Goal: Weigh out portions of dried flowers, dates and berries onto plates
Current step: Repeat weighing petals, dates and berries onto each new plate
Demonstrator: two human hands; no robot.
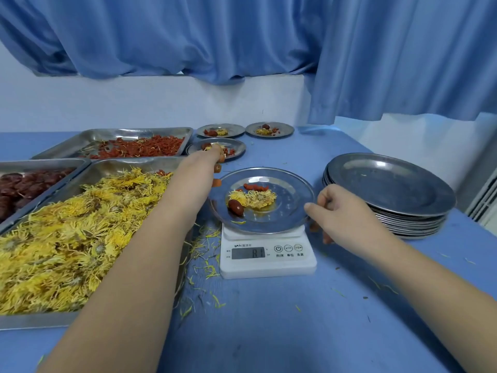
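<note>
Centrally, a white scale [267, 261] sits on the blue counter [269, 332], and its display shows 81. On it rests a steel plate [293, 211]. The plate carries a clump of yellow dried flowers [252, 198], one dark date [236, 207] at its 8 o'clock and a few red berries [256, 187] at its 12 o'clock.

The right hand [344, 208] has its grip on the plate's rim at 3 o'clock, thumb on top and fingers curled beneath. The left hand [207, 162] hovers at the plate's 10 o'clock with its fingers bent downward beside the rim. Whether that grip holds anything I cannot tell.

Seen from the scale, a flower tray [32, 323] lies at 9 o'clock, a date tray [40, 162] at 10 o'clock and a berry tray [107, 134] at 11 o'clock. Three filled plates [239, 146] stand at 12 o'clock, and a stack of empty plates [390, 184] sits at 2 o'clock. Loose petals [208, 267] lie scattered between the flower tray and the scale.
</note>
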